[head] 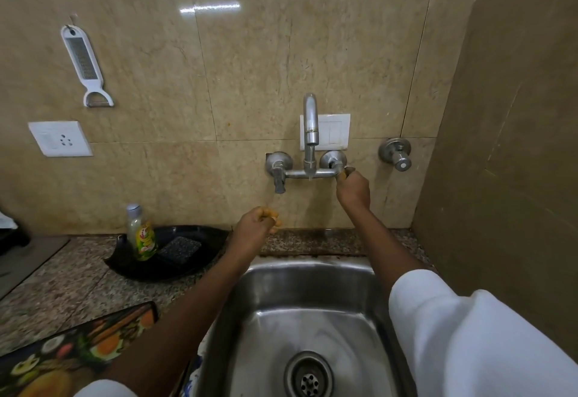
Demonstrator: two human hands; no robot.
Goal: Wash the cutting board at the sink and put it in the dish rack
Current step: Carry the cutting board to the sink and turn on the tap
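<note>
The cutting board (72, 349), printed with fruit and vegetable pictures, lies on the granite counter at the lower left, partly under my left forearm. My right hand (352, 188) grips the right tap handle (337, 165) of the wall faucet (310, 133). My left hand (258, 223) hovers over the back rim of the steel sink (259, 302) with fingers curled shut, holding nothing I can see. The sink basin holds nothing, with its drain (309, 379) showing. No dish rack is in sight.
A black tray (187, 268) left of the sink holds a dish soap bottle (142, 234) and a scrub pad (179, 249). A grater (83, 61) hangs on the tiled wall above a socket (61, 139). A separate valve (395, 153) sits right of the faucet. A side wall closes the right.
</note>
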